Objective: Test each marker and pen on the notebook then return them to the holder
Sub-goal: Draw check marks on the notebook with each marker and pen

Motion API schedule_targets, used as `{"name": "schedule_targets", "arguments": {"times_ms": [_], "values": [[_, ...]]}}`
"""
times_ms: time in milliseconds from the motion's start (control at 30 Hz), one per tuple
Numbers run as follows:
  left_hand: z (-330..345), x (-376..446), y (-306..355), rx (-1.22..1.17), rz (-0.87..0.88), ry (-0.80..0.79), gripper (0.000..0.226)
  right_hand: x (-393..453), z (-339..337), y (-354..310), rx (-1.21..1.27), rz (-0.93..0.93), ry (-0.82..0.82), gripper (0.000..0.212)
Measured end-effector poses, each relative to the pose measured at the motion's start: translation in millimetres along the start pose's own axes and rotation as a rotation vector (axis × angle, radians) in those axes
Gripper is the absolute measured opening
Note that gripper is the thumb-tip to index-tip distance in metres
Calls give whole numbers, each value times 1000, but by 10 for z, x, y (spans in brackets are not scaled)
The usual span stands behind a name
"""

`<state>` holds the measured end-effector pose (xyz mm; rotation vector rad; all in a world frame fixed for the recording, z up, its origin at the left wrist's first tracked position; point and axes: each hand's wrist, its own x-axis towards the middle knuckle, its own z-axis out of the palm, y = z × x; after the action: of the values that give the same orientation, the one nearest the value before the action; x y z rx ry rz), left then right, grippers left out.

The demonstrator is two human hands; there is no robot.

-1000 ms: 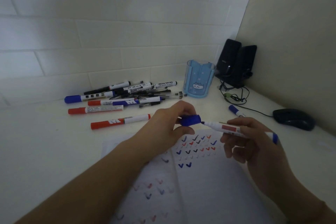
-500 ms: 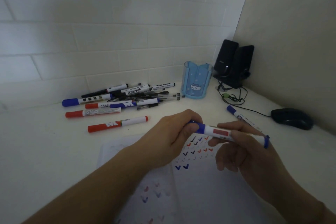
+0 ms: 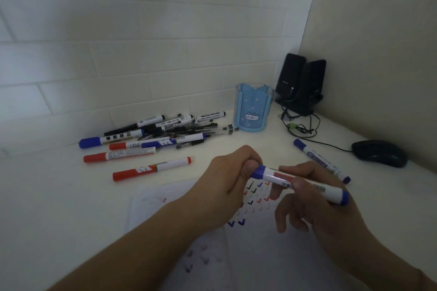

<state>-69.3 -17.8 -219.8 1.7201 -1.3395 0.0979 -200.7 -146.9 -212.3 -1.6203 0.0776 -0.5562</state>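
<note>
I hold a white marker with blue ends (image 3: 305, 184) level above the open notebook (image 3: 255, 255). My left hand (image 3: 227, 182) grips its blue cap, which sits on the marker's left end. My right hand (image 3: 314, 198) pinches the barrel between thumb and fingers. The notebook page carries rows of small blue, red and black tick marks. The light blue pen holder (image 3: 253, 108) stands upright at the back near the wall. A heap of markers and pens (image 3: 163, 132) lies to its left. Another blue marker (image 3: 321, 160) lies on the desk to the right.
Two red-capped markers (image 3: 151, 168) lie in front of the heap. Black speakers (image 3: 300, 82) stand in the corner, with tangled cables (image 3: 300, 125) in front of them. A black mouse (image 3: 378, 152) rests at the right by the wall. The white desk (image 3: 59, 196) stretches left.
The blue cap, held apart from the tip a second ago, has been pushed onto the marker by my left hand. Both hands have stayed above the notebook.
</note>
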Motion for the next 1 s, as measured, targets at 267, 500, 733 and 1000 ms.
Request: {"name": "schedule_targets", "arguments": {"times_ms": [267,500,733,1000], "values": [[-228,23,-185,243,-33,-49,14,98,-323,-75,-439,41,-6,15],[-483,1,-498,718,-343,211,33,269,-855,117,-870,-44,558,11],[-759,-121,-805,856,-796,130,25,348,-1102,425,-1113,334,522,14],[-864,-78,-878,736,-904,142,27,363,-1120,448,-1149,370,501,11]]}}
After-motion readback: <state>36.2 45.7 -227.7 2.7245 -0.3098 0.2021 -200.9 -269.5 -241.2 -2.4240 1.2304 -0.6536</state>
